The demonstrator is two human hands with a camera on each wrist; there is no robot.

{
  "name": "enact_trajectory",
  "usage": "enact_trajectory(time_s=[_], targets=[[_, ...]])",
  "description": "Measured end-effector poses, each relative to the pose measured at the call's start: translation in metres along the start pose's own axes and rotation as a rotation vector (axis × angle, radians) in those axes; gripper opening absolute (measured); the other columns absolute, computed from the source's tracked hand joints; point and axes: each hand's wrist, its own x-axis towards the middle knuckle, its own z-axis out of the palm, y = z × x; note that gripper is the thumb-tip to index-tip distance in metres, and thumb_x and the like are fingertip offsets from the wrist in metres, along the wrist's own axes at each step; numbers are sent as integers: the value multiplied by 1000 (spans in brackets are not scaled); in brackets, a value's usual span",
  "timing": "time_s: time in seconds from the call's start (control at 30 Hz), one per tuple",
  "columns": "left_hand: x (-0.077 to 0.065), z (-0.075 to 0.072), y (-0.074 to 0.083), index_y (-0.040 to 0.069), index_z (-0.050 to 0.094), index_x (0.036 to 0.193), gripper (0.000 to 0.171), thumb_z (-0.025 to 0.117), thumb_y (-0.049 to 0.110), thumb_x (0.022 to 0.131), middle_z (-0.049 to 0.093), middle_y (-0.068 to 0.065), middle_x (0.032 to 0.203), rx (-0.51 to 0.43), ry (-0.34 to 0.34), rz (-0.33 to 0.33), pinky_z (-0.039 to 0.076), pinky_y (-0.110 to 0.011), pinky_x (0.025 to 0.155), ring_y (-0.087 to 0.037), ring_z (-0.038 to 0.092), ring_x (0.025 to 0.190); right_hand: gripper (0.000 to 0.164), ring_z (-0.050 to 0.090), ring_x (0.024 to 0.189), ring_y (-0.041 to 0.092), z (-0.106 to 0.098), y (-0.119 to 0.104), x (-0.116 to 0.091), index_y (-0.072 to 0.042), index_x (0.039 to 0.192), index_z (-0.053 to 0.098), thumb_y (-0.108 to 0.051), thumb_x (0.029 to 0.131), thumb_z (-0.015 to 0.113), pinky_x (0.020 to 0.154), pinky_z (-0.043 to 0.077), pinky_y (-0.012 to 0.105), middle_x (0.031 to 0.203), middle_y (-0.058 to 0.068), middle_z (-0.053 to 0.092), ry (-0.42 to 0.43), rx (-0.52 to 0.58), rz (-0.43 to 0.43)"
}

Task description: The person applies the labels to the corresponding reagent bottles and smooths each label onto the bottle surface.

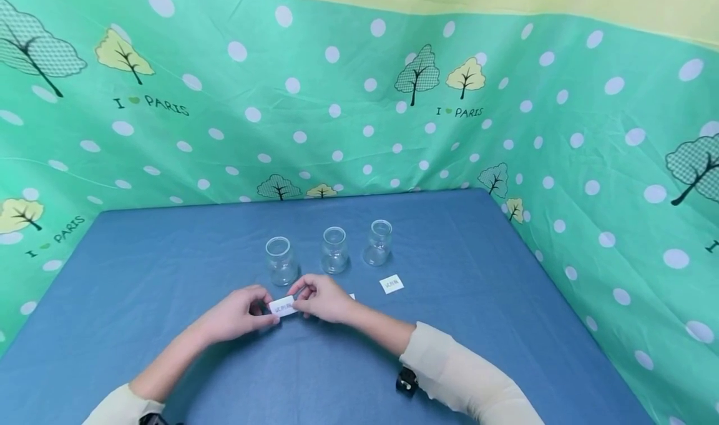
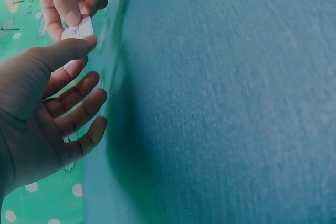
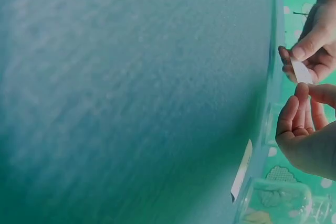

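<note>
Both hands hold a small white paper label (image 1: 282, 307) with handwriting on it, above the table in front of the leftmost glass jar (image 1: 283, 264). The left hand (image 1: 238, 312) pinches its left end between thumb and index finger; the other fingers are spread loosely, as the left wrist view shows. At the label's right end, the right hand (image 1: 326, 299) pinches with thumb and fingertips. A second label (image 1: 352, 296) lies mostly hidden behind the right hand. Further right, a third label (image 1: 391, 284) lies flat on the table.
Two more open glass jars, a middle one (image 1: 334, 251) and a right one (image 1: 378, 244), stand upright in a row with the first. A blue cloth covers the table (image 1: 449, 337). Green printed curtains (image 1: 314, 119) hang behind it and along its sides.
</note>
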Motion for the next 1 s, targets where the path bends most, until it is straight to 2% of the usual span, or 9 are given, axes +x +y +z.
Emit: enact_trajectory(time_s=[0.27, 0.57, 0.83, 1.0], targets=[[2, -1, 6, 15, 64, 81, 14, 72, 26, 81, 58, 2, 81, -118, -27, -9, 44, -21, 54, -1, 49, 63, 16, 54, 50, 8, -11, 2, -6, -5, 96, 66, -3, 80, 68, 41, 38, 24, 67, -2, 59, 22, 57, 16], [6, 0, 10, 12, 67, 85, 9, 68, 21, 84, 60, 0, 82, -212, -49, -1, 46, -21, 57, -2, 53, 65, 21, 56, 51, 9, -23, 4, -9, 0, 102, 64, -2, 81, 68, 53, 49, 25, 76, 12, 66, 37, 136, 23], [11, 4, 13, 9, 65, 89, 13, 66, 22, 87, 63, -5, 81, -261, -54, -28, 47, -22, 57, -6, 56, 67, 22, 57, 52, 9, -31, 2, -13, 0, 103, 63, -3, 81, 67, 54, 48, 25, 73, 4, 64, 43, 166, 45], [14, 7, 15, 6, 64, 90, 15, 64, 21, 88, 66, -13, 80, -315, -56, -23, 48, -23, 58, -15, 59, 67, 23, 57, 53, 10, -35, 3, -15, 0, 104, 63, -2, 81, 67, 57, 51, 30, 72, 0, 63, 44, 181, 56]])
